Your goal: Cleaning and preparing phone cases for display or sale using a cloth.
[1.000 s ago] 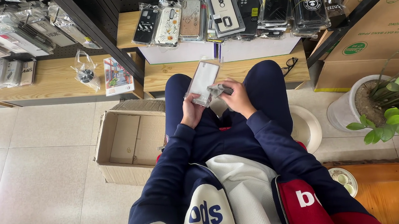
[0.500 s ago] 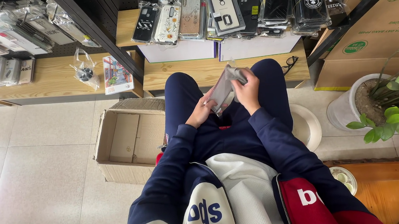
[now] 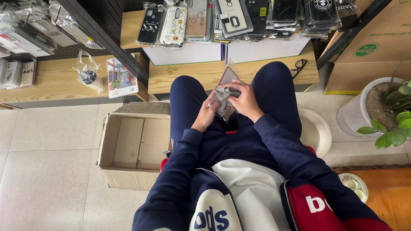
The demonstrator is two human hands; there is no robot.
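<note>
1. Your left hand (image 3: 207, 114) grips the phone case (image 3: 228, 75) from below, over your lap.
2. Your right hand (image 3: 245, 99) presses a grey cloth (image 3: 222, 96) against it, fingers closed.
3. Cardboard box (image 3: 133, 144) sits beside your left knee.

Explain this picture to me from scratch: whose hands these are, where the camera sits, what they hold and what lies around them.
There is no machine here. The camera is worn on a seated person's head and looks down over their lap, so the arms in dark blue sleeves are their own.

The left hand holds a flat phone case from below, tilted up on edge. The right hand presses a grey cloth against it.

Ahead, a low wooden shelf carries two white boxes with a row of packaged phone cases propped on them, and a pair of glasses. On the tiled floor, an open cardboard box stands by the person's left leg, and a potted plant stands at the right.
</note>
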